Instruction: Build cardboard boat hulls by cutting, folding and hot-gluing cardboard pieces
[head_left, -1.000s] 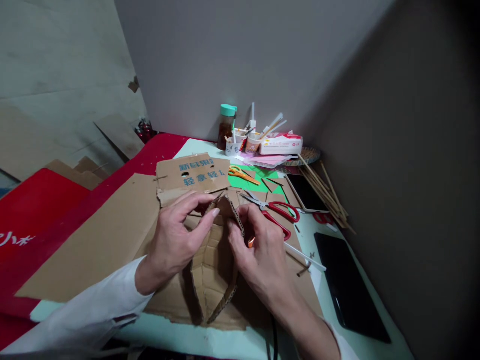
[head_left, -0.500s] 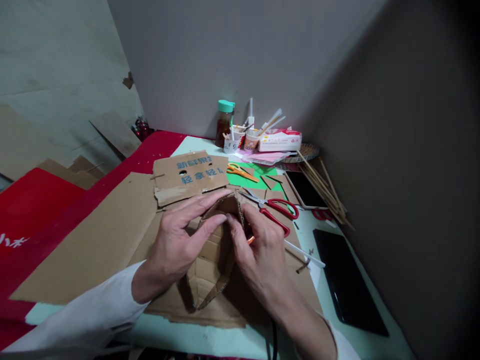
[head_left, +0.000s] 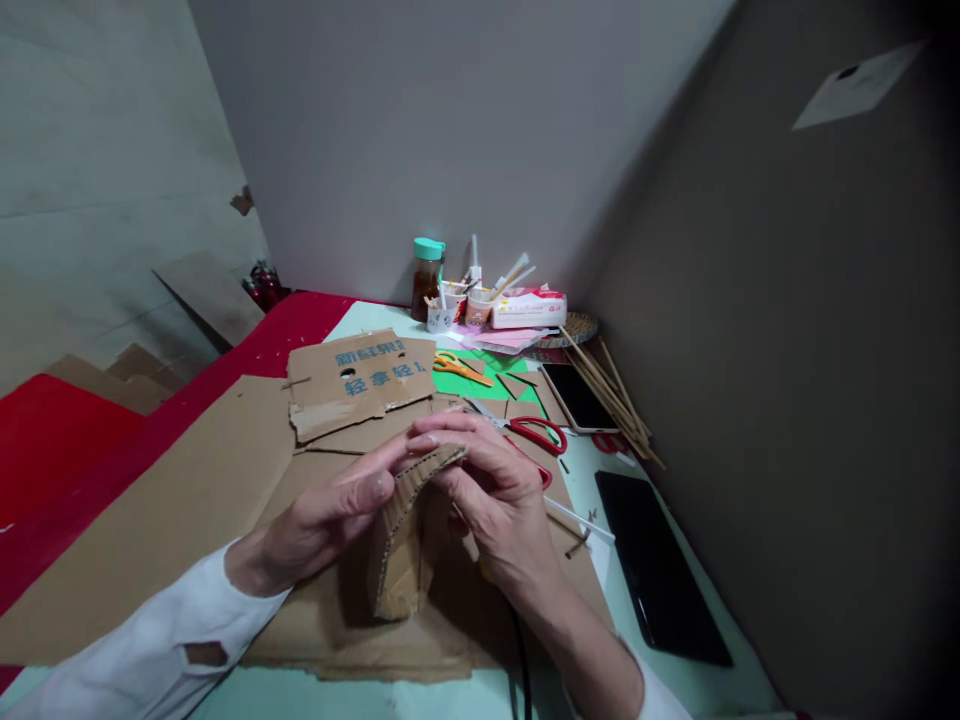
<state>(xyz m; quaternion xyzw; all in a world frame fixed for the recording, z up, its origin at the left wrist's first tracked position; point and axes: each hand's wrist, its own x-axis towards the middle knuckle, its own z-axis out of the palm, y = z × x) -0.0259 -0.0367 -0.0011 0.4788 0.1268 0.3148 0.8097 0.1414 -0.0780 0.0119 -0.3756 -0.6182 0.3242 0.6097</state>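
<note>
A folded piece of corrugated cardboard (head_left: 401, 555) stands on edge in the middle, above flat cardboard sheets (head_left: 187, 500). My left hand (head_left: 330, 515) presses its left face, fingers reaching to the top fold. From the right, my right hand (head_left: 499, 500) wraps over the top edge and pinches it. Both hands grip the piece together. Red-handled scissors (head_left: 541, 437) lie just behind my right hand.
A printed cardboard flap (head_left: 360, 368) lies behind. Orange scissors (head_left: 454, 366) rest on green paper (head_left: 480, 380). A jar (head_left: 426, 275), cups with sticks (head_left: 465, 300) and a tissue pack (head_left: 529, 310) stand by the wall. Bamboo sticks (head_left: 611, 395), a phone (head_left: 577, 395) and a dark tablet (head_left: 660, 580) lie right.
The cardboard piece has been folded tighter and turned more upright. My right hand moved over its top edge, and my view shifted so everything sits lower and further left.
</note>
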